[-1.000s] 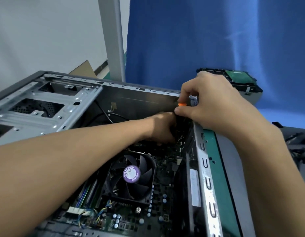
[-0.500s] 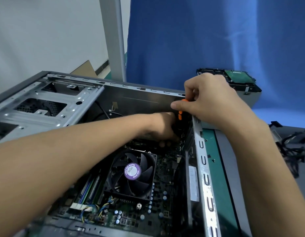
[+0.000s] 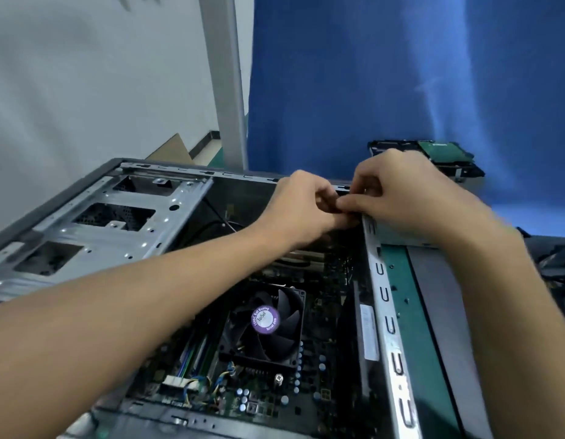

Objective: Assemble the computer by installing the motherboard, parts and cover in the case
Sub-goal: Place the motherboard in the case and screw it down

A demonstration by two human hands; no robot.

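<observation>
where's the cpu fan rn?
Head view, lower centre: the CPU fan sits on the motherboard inside the open case, left of the slotted rail along the case's right side.

Green-topped table [image 3: 414,312] with an open computer case [image 3: 141,236] lying on it
Just beside the case's right wall lies a flat grey panel [image 3: 443,305] — and a dark tangle of cables [image 3: 557,261] sits at the far right edge.

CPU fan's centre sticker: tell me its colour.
Purple with white lettering; the sticker is on the black CPU fan, clearest in the head view.
</observation>
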